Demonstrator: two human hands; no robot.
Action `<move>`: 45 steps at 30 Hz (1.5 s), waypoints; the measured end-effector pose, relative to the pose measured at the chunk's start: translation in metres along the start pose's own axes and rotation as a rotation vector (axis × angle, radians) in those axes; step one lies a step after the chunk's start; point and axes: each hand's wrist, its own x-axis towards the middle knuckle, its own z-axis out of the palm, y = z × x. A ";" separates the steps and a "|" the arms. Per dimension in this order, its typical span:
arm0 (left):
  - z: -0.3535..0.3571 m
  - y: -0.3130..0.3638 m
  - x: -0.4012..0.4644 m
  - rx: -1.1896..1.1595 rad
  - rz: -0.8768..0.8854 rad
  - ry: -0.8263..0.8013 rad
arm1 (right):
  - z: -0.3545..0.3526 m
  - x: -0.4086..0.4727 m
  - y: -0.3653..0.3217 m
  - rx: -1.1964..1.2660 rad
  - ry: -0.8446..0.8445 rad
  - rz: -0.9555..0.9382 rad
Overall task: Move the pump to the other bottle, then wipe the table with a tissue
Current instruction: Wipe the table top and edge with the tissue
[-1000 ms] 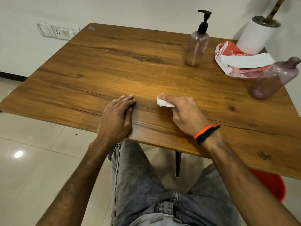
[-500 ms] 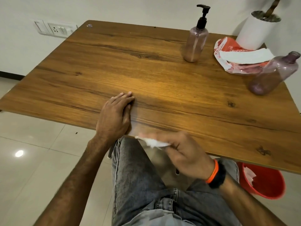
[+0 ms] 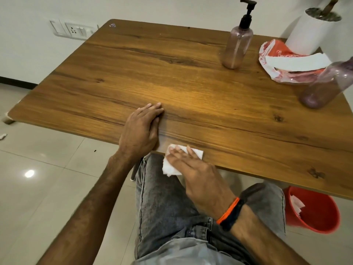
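Tissue (image 3: 182, 159) at table (image 3: 172, 77) near edge; pump bottle (image 3: 237, 48) far right.

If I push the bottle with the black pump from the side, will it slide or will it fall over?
The pump bottle would probably tip rather than slide: it stands tall and narrow, with the pump high on top. It looks nearly empty, so it is likely light and easy to knock over. The table looks smooth, so a low push might slide it.

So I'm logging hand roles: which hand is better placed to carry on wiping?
The right hand: its fingers already press the tissue at the table's near edge. The left hand rests flat, bracing.
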 end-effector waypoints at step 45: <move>-0.001 0.003 -0.001 0.015 -0.011 -0.007 | -0.003 -0.006 0.004 -0.098 0.050 0.021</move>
